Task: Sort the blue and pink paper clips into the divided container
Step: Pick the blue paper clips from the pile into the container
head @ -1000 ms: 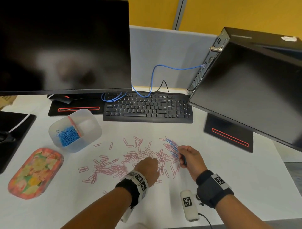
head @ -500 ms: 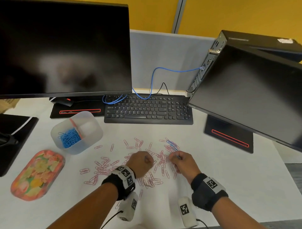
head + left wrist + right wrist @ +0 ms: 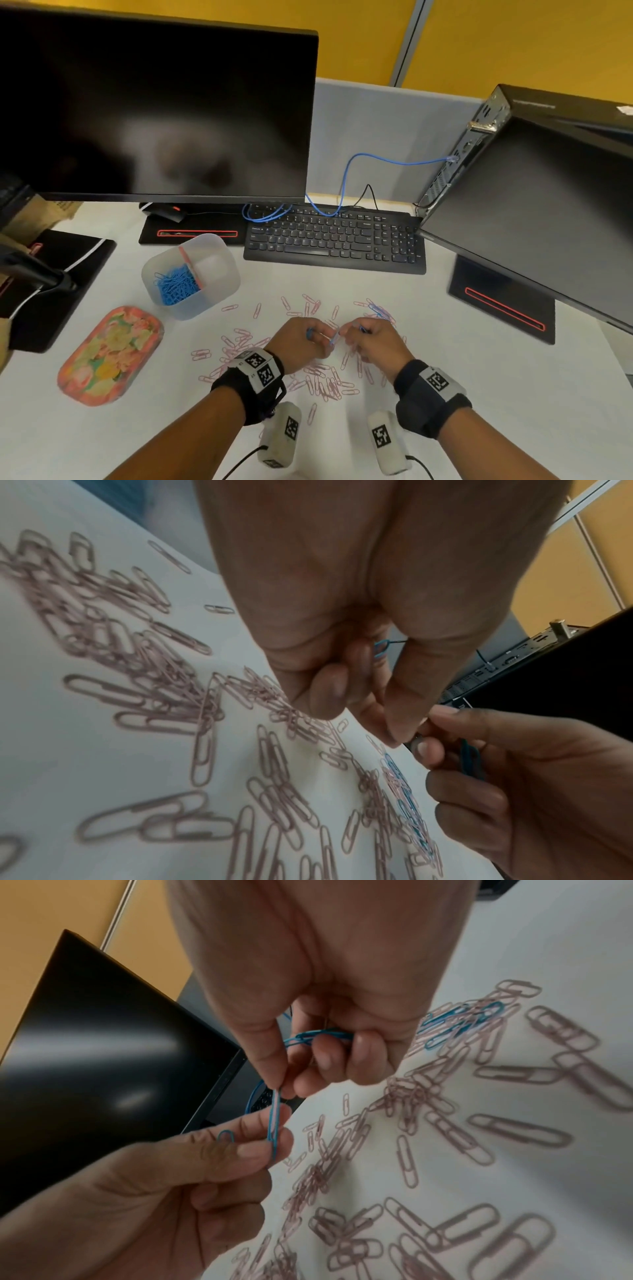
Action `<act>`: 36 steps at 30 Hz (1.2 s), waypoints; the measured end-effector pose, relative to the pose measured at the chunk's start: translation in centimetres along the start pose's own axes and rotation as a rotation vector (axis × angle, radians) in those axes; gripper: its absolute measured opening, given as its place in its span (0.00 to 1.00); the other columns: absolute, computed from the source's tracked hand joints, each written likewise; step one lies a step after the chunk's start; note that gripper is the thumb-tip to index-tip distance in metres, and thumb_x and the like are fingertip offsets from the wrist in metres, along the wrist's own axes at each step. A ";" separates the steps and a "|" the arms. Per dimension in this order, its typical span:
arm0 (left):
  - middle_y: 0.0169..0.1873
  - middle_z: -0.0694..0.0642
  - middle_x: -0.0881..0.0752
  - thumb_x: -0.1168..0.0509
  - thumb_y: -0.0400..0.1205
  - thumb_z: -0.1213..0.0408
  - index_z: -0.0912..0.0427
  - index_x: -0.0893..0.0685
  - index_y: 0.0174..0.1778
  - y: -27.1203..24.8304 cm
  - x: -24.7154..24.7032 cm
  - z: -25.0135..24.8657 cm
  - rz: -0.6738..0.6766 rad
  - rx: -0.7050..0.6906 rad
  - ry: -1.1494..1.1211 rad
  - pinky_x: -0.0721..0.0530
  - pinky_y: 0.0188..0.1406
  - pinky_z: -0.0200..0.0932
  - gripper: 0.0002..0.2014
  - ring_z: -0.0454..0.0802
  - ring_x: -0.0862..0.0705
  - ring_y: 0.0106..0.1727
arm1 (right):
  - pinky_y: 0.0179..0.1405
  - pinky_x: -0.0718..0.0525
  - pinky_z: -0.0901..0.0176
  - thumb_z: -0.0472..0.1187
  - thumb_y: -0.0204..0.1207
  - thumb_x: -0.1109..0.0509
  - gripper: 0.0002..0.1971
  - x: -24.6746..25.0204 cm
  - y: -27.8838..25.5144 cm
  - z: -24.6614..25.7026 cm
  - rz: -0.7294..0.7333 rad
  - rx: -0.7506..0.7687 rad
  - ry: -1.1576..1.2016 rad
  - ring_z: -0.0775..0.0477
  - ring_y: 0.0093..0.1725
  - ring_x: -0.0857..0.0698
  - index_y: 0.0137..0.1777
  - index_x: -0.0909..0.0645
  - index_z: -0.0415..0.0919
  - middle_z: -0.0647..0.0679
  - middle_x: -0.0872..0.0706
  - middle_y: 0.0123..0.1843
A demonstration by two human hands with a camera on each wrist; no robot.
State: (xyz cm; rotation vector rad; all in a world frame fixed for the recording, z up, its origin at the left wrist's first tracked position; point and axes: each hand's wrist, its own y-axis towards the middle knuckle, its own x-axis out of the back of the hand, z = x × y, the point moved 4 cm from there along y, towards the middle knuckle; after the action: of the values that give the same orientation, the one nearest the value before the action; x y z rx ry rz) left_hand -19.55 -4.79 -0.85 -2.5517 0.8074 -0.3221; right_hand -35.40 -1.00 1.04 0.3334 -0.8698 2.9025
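Observation:
Both hands meet just above the scattered pink paper clips (image 3: 318, 380). A blue paper clip (image 3: 274, 1118), with a pink one against it, is pinched at its top by my right hand (image 3: 349, 337) and at its bottom by my left hand (image 3: 320, 337). My right hand's curled fingers also hold more blue clips (image 3: 318, 1036). Another blue clip (image 3: 380, 649) sits inside my left hand. A few blue clips (image 3: 378, 311) lie among pink ones to the right. The translucent divided container (image 3: 222, 250) stands at the back left, blue clips (image 3: 176, 284) in its left compartment.
A flowery tray (image 3: 109, 353) lies left of the clips. The keyboard (image 3: 335, 240) and a large monitor (image 3: 154, 113) stand behind them. A second monitor (image 3: 534, 219) leans in from the right, its base (image 3: 500, 308) on the table.
My left hand has lifted off the pile and my right hand has come in from the blue clips on the right. They now meet over one clip.

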 end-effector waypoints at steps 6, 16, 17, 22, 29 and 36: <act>0.35 0.51 0.13 0.28 0.75 0.73 0.64 0.11 0.48 -0.9 1.4 0.5 -0.019 -0.012 0.110 0.19 0.40 0.28 0.07 0.38 0.17 0.35 | 0.19 0.34 0.66 0.29 0.74 0.33 0.08 -0.7 0.0 0.7 0.019 -0.033 0.138 0.54 0.20 0.31 0.41 0.12 0.37 0.49 0.18 0.28; 0.31 0.45 0.12 0.26 0.72 0.67 0.55 0.08 0.41 -1.8 3.3 0.8 -0.120 -0.049 0.200 0.19 0.40 0.30 0.04 0.35 0.17 0.33 | 0.26 0.27 0.70 0.43 0.75 0.29 0.08 -3.0 0.1 0.4 0.019 0.023 -0.169 0.62 0.22 0.25 0.41 0.11 0.41 0.55 0.17 0.28; 0.29 0.43 0.13 0.26 0.72 0.67 0.55 0.08 0.41 -1.9 3.4 0.8 -0.124 -0.060 0.207 0.20 0.39 0.29 0.05 0.33 0.18 0.32 | 0.27 0.26 0.66 0.44 0.75 0.28 0.09 -3.3 0.1 0.6 0.031 0.024 -0.184 0.59 0.24 0.25 0.40 0.11 0.40 0.53 0.18 0.28; 0.31 0.43 0.13 0.28 0.74 0.68 0.52 0.10 0.40 -2.3 4.1 0.5 -0.222 -0.129 0.240 0.23 0.37 0.23 0.05 0.32 0.17 0.35 | 0.22 0.33 0.64 0.40 0.72 0.25 0.10 -4.9 -0.3 0.7 0.140 -0.089 -0.041 0.54 0.21 0.32 0.29 0.14 0.45 0.52 0.24 0.24; 0.38 0.44 0.13 0.32 0.78 0.68 0.52 0.10 0.44 -2.4 5.4 0.8 -0.291 -0.146 0.260 0.24 0.38 0.22 0.08 0.38 0.17 0.39 | 0.24 0.28 0.66 0.38 0.72 0.27 0.16 -5.9 -0.8 0.4 0.156 -0.027 -0.265 0.53 0.21 0.28 0.23 0.22 0.43 0.50 0.24 0.23; 0.28 0.51 0.24 0.43 0.80 0.76 0.61 0.14 0.42 -4.3 10.1 0.3 -0.280 0.062 -0.342 0.30 0.27 0.37 0.13 0.46 0.28 0.28 | 0.27 0.22 0.67 0.41 0.77 0.30 0.06 -6.3 -0.4 2.2 0.074 -0.063 -0.306 0.53 0.32 0.20 0.42 0.15 0.40 0.50 0.15 0.35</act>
State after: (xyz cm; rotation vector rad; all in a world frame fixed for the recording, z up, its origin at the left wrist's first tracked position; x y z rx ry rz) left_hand -9.28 -7.51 1.74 -2.5604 0.3105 0.0089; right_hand -28.84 -2.01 1.57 0.7710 -1.0310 2.9289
